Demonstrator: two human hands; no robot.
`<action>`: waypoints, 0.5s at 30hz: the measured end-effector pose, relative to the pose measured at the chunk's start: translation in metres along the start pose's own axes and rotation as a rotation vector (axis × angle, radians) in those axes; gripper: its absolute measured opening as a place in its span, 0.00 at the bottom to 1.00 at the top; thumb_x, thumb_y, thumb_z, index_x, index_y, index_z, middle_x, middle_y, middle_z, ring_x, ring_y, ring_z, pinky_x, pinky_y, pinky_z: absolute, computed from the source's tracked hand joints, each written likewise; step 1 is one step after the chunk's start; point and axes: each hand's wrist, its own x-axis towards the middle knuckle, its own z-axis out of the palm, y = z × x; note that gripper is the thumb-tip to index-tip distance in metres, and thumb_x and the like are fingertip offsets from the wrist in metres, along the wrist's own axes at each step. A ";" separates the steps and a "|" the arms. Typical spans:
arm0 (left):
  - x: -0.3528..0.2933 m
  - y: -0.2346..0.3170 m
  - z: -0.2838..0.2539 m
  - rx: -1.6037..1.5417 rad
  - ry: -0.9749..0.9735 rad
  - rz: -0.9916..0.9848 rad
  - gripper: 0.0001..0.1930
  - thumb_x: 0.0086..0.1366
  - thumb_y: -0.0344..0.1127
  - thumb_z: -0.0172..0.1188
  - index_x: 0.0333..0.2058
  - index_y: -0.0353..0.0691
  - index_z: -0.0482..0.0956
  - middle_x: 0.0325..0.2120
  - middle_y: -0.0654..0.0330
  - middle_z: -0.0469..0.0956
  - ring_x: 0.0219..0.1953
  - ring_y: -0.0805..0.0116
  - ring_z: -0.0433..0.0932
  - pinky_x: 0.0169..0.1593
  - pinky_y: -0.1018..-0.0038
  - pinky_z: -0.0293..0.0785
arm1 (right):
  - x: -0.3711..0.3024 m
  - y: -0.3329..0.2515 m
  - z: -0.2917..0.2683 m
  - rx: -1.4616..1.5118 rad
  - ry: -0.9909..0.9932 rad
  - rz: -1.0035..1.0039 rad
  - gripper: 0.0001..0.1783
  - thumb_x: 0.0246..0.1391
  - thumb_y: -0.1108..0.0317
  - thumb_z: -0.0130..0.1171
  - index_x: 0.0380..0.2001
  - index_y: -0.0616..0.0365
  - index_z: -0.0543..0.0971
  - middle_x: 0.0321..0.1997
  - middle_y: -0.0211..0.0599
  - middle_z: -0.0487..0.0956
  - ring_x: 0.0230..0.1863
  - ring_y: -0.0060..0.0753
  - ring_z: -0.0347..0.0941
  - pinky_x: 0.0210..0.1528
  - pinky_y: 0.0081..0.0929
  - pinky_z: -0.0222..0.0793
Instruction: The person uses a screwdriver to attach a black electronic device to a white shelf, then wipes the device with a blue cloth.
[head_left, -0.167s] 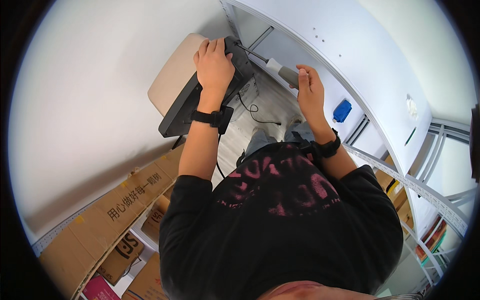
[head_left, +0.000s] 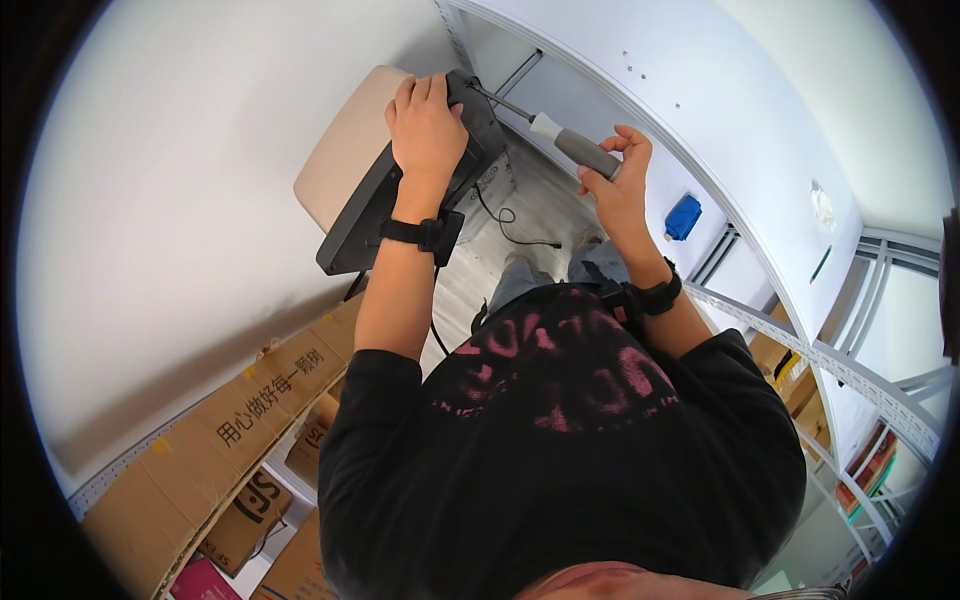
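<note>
Head view: your left hand presses flat on one dark panel; your right hand grips one screwdriver, its tip touching the panel.

Two hands, the left hand and right hand, each with one black wristband; one screwdriver; one black device on one beige stool; one blue object far right; several cardboard boxes near left.
</note>
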 end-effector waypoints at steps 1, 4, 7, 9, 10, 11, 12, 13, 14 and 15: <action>0.000 0.000 0.000 -0.003 0.002 0.004 0.23 0.54 0.35 0.64 0.49 0.41 0.75 0.46 0.58 0.77 0.56 0.57 0.69 0.56 0.60 0.63 | -0.002 0.000 0.000 -0.039 -0.001 0.024 0.26 0.55 0.63 0.62 0.52 0.59 0.65 0.42 0.40 0.69 0.31 0.25 0.71 0.29 0.22 0.70; 0.000 0.002 -0.002 0.000 -0.008 -0.006 0.22 0.54 0.35 0.64 0.49 0.41 0.75 0.47 0.58 0.77 0.56 0.57 0.69 0.56 0.61 0.63 | -0.002 0.000 -0.004 -0.123 -0.043 0.153 0.28 0.54 0.69 0.61 0.54 0.59 0.61 0.46 0.41 0.65 0.31 0.26 0.70 0.29 0.22 0.71; -0.002 0.002 -0.001 0.011 0.004 -0.007 0.22 0.54 0.35 0.64 0.49 0.41 0.75 0.47 0.58 0.76 0.56 0.57 0.69 0.56 0.60 0.63 | 0.001 -0.003 -0.006 -0.120 -0.086 0.212 0.30 0.53 0.72 0.61 0.56 0.60 0.59 0.46 0.41 0.63 0.30 0.26 0.69 0.29 0.21 0.70; -0.001 0.001 0.001 0.014 -0.012 -0.009 0.22 0.54 0.35 0.64 0.49 0.41 0.74 0.47 0.58 0.76 0.56 0.57 0.68 0.56 0.60 0.63 | -0.005 -0.002 0.001 -0.082 -0.008 -0.002 0.29 0.55 0.69 0.61 0.55 0.60 0.60 0.46 0.41 0.64 0.28 0.25 0.68 0.29 0.20 0.70; -0.001 0.001 0.001 0.016 -0.020 -0.011 0.22 0.54 0.35 0.64 0.49 0.41 0.74 0.47 0.58 0.76 0.56 0.57 0.68 0.56 0.60 0.62 | -0.007 0.002 0.000 -0.074 -0.003 -0.025 0.29 0.55 0.68 0.61 0.56 0.60 0.60 0.45 0.40 0.64 0.29 0.25 0.68 0.30 0.20 0.70; -0.001 0.002 0.000 0.015 -0.017 -0.013 0.22 0.54 0.35 0.64 0.49 0.41 0.74 0.47 0.58 0.76 0.57 0.57 0.68 0.56 0.60 0.62 | -0.007 0.005 0.000 -0.065 -0.001 -0.047 0.30 0.55 0.68 0.61 0.56 0.60 0.60 0.45 0.40 0.65 0.31 0.25 0.68 0.31 0.20 0.69; -0.002 0.004 0.000 0.014 -0.014 -0.014 0.22 0.54 0.35 0.64 0.49 0.41 0.74 0.47 0.58 0.76 0.57 0.57 0.68 0.56 0.60 0.62 | -0.007 0.006 -0.001 -0.055 0.001 -0.070 0.30 0.55 0.67 0.62 0.56 0.60 0.60 0.44 0.39 0.65 0.32 0.25 0.68 0.32 0.20 0.69; -0.002 0.004 -0.001 0.013 -0.011 -0.016 0.22 0.54 0.35 0.64 0.49 0.41 0.74 0.47 0.58 0.76 0.57 0.57 0.68 0.56 0.60 0.62 | -0.005 0.003 -0.003 -0.119 -0.022 0.019 0.30 0.55 0.66 0.62 0.56 0.60 0.60 0.44 0.39 0.65 0.35 0.25 0.68 0.33 0.21 0.69; -0.002 0.004 -0.001 0.014 -0.010 -0.017 0.22 0.54 0.35 0.64 0.49 0.41 0.74 0.47 0.58 0.76 0.57 0.57 0.68 0.56 0.60 0.62 | -0.003 -0.005 -0.006 -0.182 -0.044 0.111 0.30 0.55 0.66 0.62 0.56 0.60 0.59 0.44 0.39 0.65 0.37 0.25 0.67 0.34 0.22 0.69; -0.002 0.003 -0.001 0.014 -0.009 -0.019 0.22 0.54 0.35 0.64 0.49 0.41 0.74 0.47 0.58 0.76 0.57 0.57 0.68 0.56 0.60 0.62 | -0.002 -0.010 -0.007 -0.245 -0.067 0.202 0.31 0.55 0.66 0.62 0.57 0.61 0.59 0.45 0.40 0.65 0.40 0.25 0.67 0.36 0.23 0.70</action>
